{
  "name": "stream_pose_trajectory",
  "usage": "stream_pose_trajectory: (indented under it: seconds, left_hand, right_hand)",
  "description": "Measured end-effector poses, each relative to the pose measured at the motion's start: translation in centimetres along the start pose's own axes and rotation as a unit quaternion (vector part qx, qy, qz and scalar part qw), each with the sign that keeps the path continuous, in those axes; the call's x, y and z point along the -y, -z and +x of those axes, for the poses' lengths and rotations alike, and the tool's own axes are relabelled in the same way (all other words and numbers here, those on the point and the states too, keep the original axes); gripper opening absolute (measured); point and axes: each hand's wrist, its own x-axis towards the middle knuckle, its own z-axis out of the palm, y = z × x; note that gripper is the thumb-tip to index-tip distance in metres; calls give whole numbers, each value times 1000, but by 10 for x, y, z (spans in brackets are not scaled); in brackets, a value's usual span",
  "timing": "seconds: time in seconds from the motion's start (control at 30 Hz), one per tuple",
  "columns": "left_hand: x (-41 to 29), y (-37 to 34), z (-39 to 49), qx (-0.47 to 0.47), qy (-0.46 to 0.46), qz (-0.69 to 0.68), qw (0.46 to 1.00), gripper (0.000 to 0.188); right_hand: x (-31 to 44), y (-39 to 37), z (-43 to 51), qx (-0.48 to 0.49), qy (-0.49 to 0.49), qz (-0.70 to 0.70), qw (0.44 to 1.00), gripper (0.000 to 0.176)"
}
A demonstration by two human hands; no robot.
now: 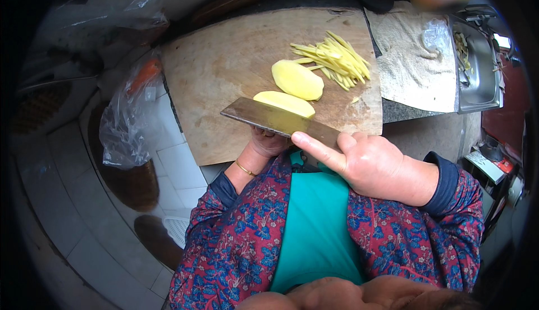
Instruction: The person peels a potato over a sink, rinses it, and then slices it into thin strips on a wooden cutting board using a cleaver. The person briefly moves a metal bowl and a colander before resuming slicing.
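Observation:
My right hand [370, 164] grips a wide cleaver [273, 118], its index finger stretched along the blade. The blade is tilted over the near side of a wooden cutting board [210, 70]. Below the blade, my left hand [269, 143] is mostly covered; its fingers cannot be made out, and a bangle [245, 168] circles the wrist. Just beyond the cleaver lies a peeled potato piece [286, 102], partly behind the blade. A larger peeled potato piece [297, 80], cut face up, rests farther back. It touches a heap of cut potato strips [341, 59].
Right of the board, a pale towel [408, 74] covers the counter, with a crumpled clear plastic bag [436, 35] on it. A steel sink [482, 70] with scraps follows. To the left hangs a clear plastic bag [126, 137] near brown woven trays [130, 183].

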Motion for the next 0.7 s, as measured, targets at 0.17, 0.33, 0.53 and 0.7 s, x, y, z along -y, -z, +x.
stream_pose_trajectory:
  seconds: [0.17, 0.33, 0.53, 0.7]
  left_hand:
    - [-15, -9, 3, -7, 37, -84, 996, 35]
    - [-15, -9, 4, -10, 68, -131, 989, 37]
    - [-25, -8, 4, 62, 56, -263, 961, 58]
    - [-29, -8, 9, 121, 49, -434, 891, 72]
  right_hand:
    - [1, -8, 8, -16, 3, 22, 1000, 93]
    - [1, -16, 19, -25, 2, 59, 998, 91]
    - [-3, -29, 40, -46, 3, 70, 996, 86]
    - [-5, -32, 45, -19, -6, 83, 996, 85]
